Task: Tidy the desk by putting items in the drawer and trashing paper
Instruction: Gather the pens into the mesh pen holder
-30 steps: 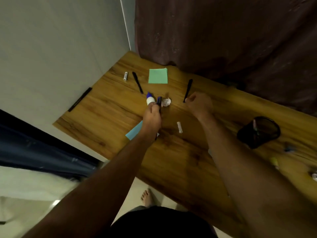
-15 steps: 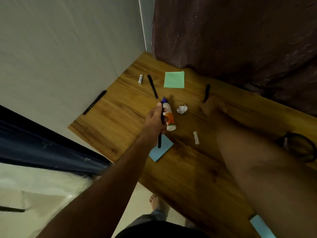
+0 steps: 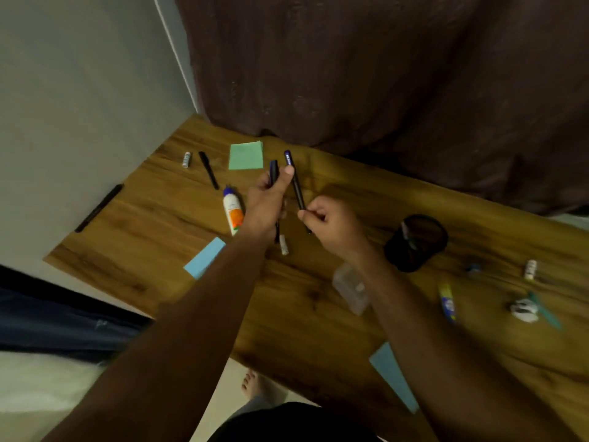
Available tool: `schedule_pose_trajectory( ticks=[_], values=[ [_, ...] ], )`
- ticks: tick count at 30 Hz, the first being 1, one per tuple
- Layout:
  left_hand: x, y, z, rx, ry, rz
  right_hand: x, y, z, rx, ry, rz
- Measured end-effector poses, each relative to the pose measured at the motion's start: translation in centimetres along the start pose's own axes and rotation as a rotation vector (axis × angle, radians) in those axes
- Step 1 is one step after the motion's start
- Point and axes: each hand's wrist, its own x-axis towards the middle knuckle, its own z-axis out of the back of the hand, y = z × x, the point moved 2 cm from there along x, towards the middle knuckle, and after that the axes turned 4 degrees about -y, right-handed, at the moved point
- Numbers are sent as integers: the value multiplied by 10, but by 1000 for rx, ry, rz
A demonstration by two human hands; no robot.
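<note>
brown wood makes up the desk [image 3: 318, 314], with a dark curtain [image 3: 382, 74] hanging behind it and a pale wall [image 3: 79, 90] on the left side. closest to the person, a blue paper [image 3: 393, 374] lies at the near edge of the desk. a bit further in sit a clear plastic box [image 3: 350, 288], a yellow and blue tube [image 3: 447, 302] and a crumpled paper ball [image 3: 524, 310] touching a teal stick [image 3: 545, 311]. another blue note [image 3: 204, 257] lies at the left near edge, and a small white stick [image 3: 283, 244] lies just past the left arm. a black mesh cup [image 3: 416, 242] stands to the right of the hands. the right hand [image 3: 331, 223] pinches the low end of a dark pen [image 3: 294, 180], which points up and away. the left hand [image 3: 266, 202] has its fingers curled round a second dark pen [image 3: 274, 173], thumb up, close beside the first pen. a glue bottle [image 3: 232, 209] lies flat just left of the left hand. further back lie a black pen [image 3: 208, 170], a little white tube [image 3: 186, 159] and a green note [image 3: 246, 155] near the curtain.
</note>
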Motion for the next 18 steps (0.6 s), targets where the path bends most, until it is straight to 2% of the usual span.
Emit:
schedule_pose_trajectory(
  ticks=[4,7,11,14,18],
  values=[
    [-25,6,-45,-18,170,-65,-28,-15,49,-79,-7,26],
    [-45,8,-76,-4,239,-95,-37,-28,90,-87,-44,14],
    [-73,13,-121,23,241,-87,-38,-41,143,127,-168,-29],
    [-89,14,-148,0,257,-85,-38,-46,167,163,-171,-11],
    [-103,13,-170,-53,294,-74,-39,-53,184,138,-271,33]
  ],
)
